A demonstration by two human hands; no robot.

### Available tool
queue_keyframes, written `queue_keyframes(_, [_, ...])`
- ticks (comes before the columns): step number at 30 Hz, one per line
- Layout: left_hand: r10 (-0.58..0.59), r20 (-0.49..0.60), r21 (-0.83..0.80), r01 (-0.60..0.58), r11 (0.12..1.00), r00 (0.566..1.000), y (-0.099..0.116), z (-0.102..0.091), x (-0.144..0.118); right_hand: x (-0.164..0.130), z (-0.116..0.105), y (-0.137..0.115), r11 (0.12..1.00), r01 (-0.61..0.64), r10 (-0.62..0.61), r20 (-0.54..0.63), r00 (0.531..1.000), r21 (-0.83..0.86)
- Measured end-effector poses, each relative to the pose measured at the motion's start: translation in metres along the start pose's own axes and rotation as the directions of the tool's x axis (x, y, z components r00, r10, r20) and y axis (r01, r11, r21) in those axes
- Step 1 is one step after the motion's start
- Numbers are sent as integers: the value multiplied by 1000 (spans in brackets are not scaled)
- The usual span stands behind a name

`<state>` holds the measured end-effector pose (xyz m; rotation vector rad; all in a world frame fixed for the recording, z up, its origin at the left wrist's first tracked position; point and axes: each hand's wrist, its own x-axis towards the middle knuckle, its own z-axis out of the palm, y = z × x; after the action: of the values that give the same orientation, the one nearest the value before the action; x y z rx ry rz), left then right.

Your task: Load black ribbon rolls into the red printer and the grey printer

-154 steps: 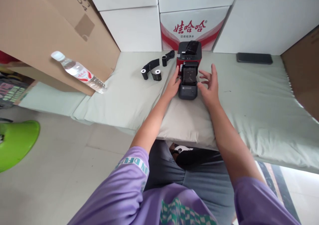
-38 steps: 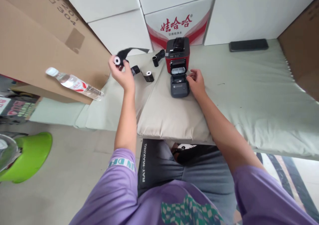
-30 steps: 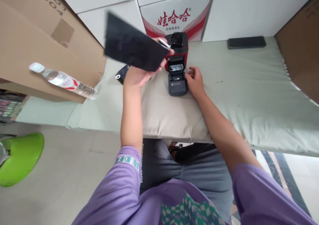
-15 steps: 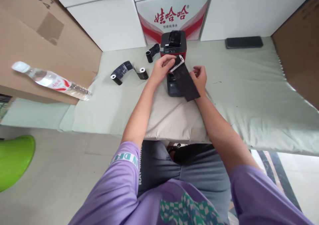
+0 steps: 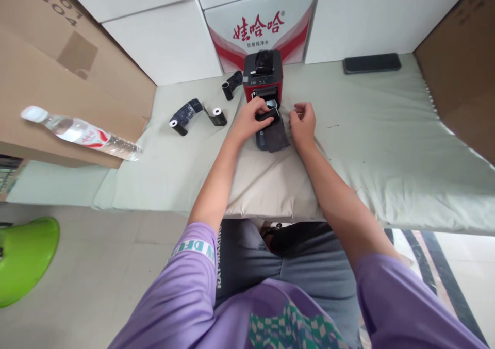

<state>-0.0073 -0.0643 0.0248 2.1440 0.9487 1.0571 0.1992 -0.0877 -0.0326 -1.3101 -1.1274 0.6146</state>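
Observation:
A red and black desktop printer (image 5: 263,76) stands against the back boxes with its front cover (image 5: 261,142) swung down. My left hand (image 5: 249,119) pinches a small roll of black paper (image 5: 267,115) just in front of the printer's opening. From that roll a loose black strip (image 5: 276,136) hangs over the lowered cover. Right of the strip, my right hand (image 5: 304,125) hovers with loosely bent fingers, and I see nothing in it. Left of the printer lie a partly unrolled black roll (image 5: 229,88) and two white-cored rolls (image 5: 179,127) joined by a black strip.
A water bottle (image 5: 85,132) leans at the left by a tall cardboard box (image 5: 93,81). White boxes (image 5: 154,39) form the back wall. A dark phone-like slab (image 5: 372,63) lies at the back right of the cloth-covered table (image 5: 367,132), with another cardboard box (image 5: 460,70) beyond it.
My left hand has lowered and turned the black roll in front of the printer. Its strip swung leftward over the cover. My right hand is now apart from the strip.

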Motion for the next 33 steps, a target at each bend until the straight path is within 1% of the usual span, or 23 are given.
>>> queue_keyframes(3, [3, 16, 36, -4, 999, 1000, -3, -2, -2, 0, 0, 0, 1000, -3, 3, 13, 1000, -4])
queue_keyframes(6, [-6, 47, 74, 2, 997, 999, 0, -3, -3, -1, 0, -3, 1000, -19, 19, 18, 1000, -1])
queue_keyframes(9, [-36, 76, 163, 23, 986, 996, 5, -2, -2, -2, -1, -9, 999, -38, 38, 16, 999, -11])
queue_keyframes(12, [-66, 74, 263, 45, 964, 995, 6, 0, -4, -4, -1, -14, 999, -40, 40, 15, 999, -15])
queue_keyframes(14, [-40, 60, 281, 21, 959, 997, 4, 0, -7, -4, -2, -14, 1000, -26, 26, 20, 999, -12])
queue_keyframes(15, [-13, 36, 278, 3, 960, 999, 3, -1, -10, -4, -2, -14, 1000, -19, 19, 21, 1000, -11])
queue_keyframes(17, [41, -69, 262, -21, 965, 997, 0, -3, -14, -4, -2, -13, 1000, -14, 14, 23, 1000, -8])
queue_keyframes(19, [71, -202, 218, -26, 976, 977, -3, -5, -18, -4, -2, -11, 1000, -22, 22, 31, 999, -3])
queue_keyframes(21, [81, -283, 158, -37, 987, 956, -3, -7, -20, -4, -2, -11, 1000, -28, 27, 48, 998, 5])
queue_keyframes(24, [69, -342, 102, -35, 994, 937, -4, -3, -19, -4, -2, -12, 999, -33, 32, 59, 998, 17])
queue_keyframes(27, [17, -405, 62, 9, 998, 914, -7, 6, -13, -5, -2, -15, 999, -35, 33, 61, 998, 32])
queue_keyframes(29, [-17, -419, 4, 21, 1000, 908, -12, 12, -9, -5, -2, -16, 998, -41, 38, 63, 997, 47])
queue_keyframes(33, [-90, -474, -139, 26, 990, 876, -19, 19, -8, -5, -3, -15, 996, -60, 56, 65, 996, 68])
